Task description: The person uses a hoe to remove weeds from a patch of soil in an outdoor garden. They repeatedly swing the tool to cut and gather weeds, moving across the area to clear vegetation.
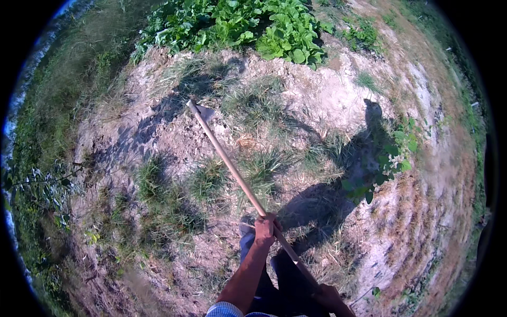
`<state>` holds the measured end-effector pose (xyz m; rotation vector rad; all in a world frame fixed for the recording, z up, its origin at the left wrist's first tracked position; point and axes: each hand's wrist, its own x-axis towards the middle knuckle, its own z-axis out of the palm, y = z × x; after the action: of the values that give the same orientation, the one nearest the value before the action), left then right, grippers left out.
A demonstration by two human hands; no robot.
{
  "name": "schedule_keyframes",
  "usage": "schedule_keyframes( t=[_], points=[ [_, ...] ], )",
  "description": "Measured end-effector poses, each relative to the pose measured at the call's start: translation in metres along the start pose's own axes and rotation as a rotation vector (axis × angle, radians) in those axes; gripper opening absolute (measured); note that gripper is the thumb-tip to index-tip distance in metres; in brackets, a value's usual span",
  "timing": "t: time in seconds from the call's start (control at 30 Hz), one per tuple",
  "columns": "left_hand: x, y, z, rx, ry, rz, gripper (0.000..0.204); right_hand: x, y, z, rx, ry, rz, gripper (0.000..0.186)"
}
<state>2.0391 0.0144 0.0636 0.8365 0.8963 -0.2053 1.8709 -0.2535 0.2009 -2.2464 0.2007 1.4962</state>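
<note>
A hoe with a long wooden handle slants across the view, its head at the upper left and its butt end by my legs. The metal blade is at the far end, over bare soil beside tufts of grass; whether it touches the ground I cannot tell. My left hand is wrapped round the middle of the handle. Lower down, in shade, my right hand is closed round the handle near its rear end.
Leafy green plants grow at the far side. Grass tufts dot the pale, dry soil. Thin leafy stems stand at the right, near my shadow. Taller weeds line the left.
</note>
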Motion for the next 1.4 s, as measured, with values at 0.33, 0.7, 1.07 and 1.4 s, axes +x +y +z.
schedule_keyframes(
  t=[0.33,0.7,1.07,1.4],
  points=[
    [-0.024,-0.091,-0.057,0.261,0.447,-0.118,0.016,-0.018,0.035,0.037,-0.232,-0.193,0.073,0.04],
    [-0.048,-0.096,-0.063,-0.101,0.308,-0.191,0.016,-0.037,0.032,0.023,-0.279,-0.047,0.13,0.037],
    [-0.001,-0.06,-0.102,0.012,0.324,-0.039,0.018,-0.025,-0.066,-0.005,-0.187,-0.118,0.175,0.045],
    [-0.079,-0.165,-0.049,-0.122,0.274,-0.389,0.018,-0.105,0.021,-0.007,-0.311,0.003,0.307,0.022]
  ],
)
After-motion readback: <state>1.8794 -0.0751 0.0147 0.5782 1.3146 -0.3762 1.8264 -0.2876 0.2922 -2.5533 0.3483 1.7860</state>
